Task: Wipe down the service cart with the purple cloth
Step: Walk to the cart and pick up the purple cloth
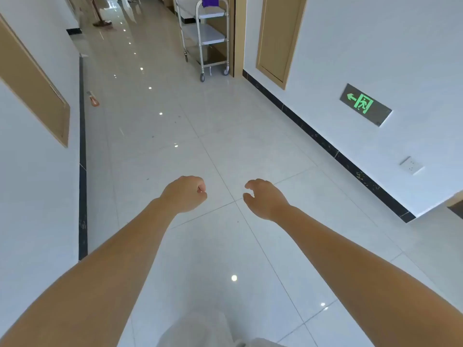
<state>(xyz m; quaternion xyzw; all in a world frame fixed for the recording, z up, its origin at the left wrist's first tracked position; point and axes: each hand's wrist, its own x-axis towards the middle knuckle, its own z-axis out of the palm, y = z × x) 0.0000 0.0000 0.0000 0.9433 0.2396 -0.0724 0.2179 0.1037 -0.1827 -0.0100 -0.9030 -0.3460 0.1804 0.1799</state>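
Note:
A metal service cart [213,38] with several shelves stands on castors far down the corridor, against the right wall. The purple cloth [210,1] hangs over its top handle. Both my arms reach forward over the floor, far short of the cart. My left hand [184,194] is curled into a fist and holds nothing. My right hand [263,197] has loosely curled fingers and is also empty.
The corridor has a glossy white tiled floor [175,121]. A small orange spray bottle [94,99] lies by the left wall. A mop [101,22] stands far back left. The right wall carries tan door panels, an exit sign [364,104] and a socket [411,166].

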